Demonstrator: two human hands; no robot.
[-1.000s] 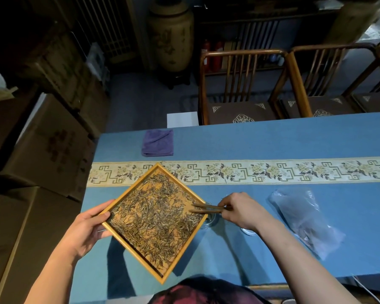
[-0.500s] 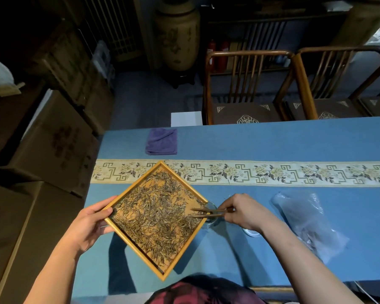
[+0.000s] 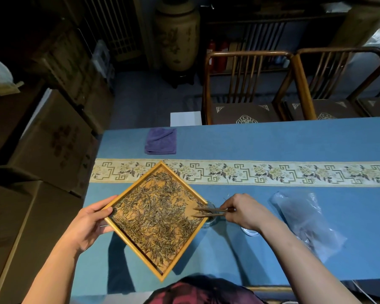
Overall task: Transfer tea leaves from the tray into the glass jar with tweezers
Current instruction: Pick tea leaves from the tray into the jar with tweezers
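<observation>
Clearly most remains: tea leaves (image 3: 156, 213) blanket the tray (image 3: 127, 234) gripped by the left hand (image 3: 87, 222), while the right hand (image 3: 242, 210) pinches tweezers (image 3: 208, 212) above the glass jar (image 3: 210, 220) (contents unclear).

Dim room — wooden chairs (image 3: 248, 84) behind the blue-clothed table (image 3: 272, 141), cardboard boxes (image 3: 51, 139) left, ceramic urn (image 3: 177, 36).

This is looking like a tea shop or tea room: a long table (image 3: 272, 145) is wearing a blue cloth with an embroidered floral runner (image 3: 272, 174), and carved wooden chairs (image 3: 246, 88) are standing behind it. A tall ceramic urn (image 3: 177, 38) and stacked cardboard boxes (image 3: 53, 141) (stock, apparently) are crowding the dim floor.
</observation>
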